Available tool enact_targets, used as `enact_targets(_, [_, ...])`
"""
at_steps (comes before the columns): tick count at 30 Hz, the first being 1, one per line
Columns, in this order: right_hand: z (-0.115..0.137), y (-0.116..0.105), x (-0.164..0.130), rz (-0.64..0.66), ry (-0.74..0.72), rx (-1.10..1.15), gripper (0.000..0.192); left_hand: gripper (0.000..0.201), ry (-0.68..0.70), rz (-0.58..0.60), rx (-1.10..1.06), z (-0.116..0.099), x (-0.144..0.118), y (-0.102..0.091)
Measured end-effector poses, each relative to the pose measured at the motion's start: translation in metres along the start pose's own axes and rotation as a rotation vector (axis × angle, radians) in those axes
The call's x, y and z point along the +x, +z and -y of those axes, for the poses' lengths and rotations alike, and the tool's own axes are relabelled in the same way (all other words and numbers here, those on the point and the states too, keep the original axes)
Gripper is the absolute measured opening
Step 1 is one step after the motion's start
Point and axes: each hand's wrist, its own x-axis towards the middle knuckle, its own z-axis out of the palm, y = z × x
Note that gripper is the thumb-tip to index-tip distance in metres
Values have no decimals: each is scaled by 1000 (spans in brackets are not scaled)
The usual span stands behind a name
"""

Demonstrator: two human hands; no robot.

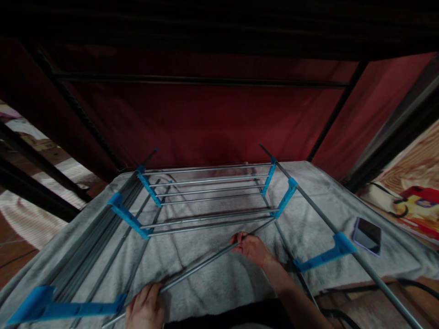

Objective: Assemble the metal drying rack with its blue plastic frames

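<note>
A thin grey metal rod [199,266] lies slantwise between my hands, low over the grey blanket. My left hand [146,305] is closed over its lower left part. Near the rod's upper right part, my right hand [253,250] pinches it with the fingertips. The far end reaches close to a blue plastic bracket [286,198]; I cannot tell whether it touches. Ahead stands a partly built drying rack, with several cross rods [212,225] set between blue brackets. Closer to me, a left bracket [68,308] and a right bracket [325,256] have no rods spanning between them.
The grey blanket [206,292] covers the surface under the rack. A bundle of loose rods [99,228] lies along the left side. To the right rests a phone [367,236]. Dark metal bars and a red panel [212,119] close off the back.
</note>
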Motion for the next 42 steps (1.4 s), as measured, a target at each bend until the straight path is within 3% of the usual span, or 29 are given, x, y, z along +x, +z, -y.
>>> enact_targets(4, [-7, -2, 3, 4, 12, 146, 10, 39, 177, -53, -110, -18, 18, 8])
enact_targets(8, [-12, -10, 2, -46, 8, 223, 11, 38, 302, -16, -118, -41, 33, 12])
enact_targets(18, [-16, -23, -1, -177, -10, 225, 11, 33, 417, 122, -97, -93, 50, 16])
enact_targets(26, [-22, -27, 2, -228, 137, 219, 12, 28, 391, 264, -34, -103, 63, 18])
enact_targets(30, [-27, -31, 3, -309, 183, 179, 16, 30, 421, 236, -51, -105, 65, 24])
enact_targets(35, [-31, -38, 2, -349, 136, 165, 16, 44, 475, 232, -26, -104, 63, 24])
enact_targets(42, [-33, -40, 4, -413, 135, 132, 18, 40, 467, 226, -19, -101, 65, 23])
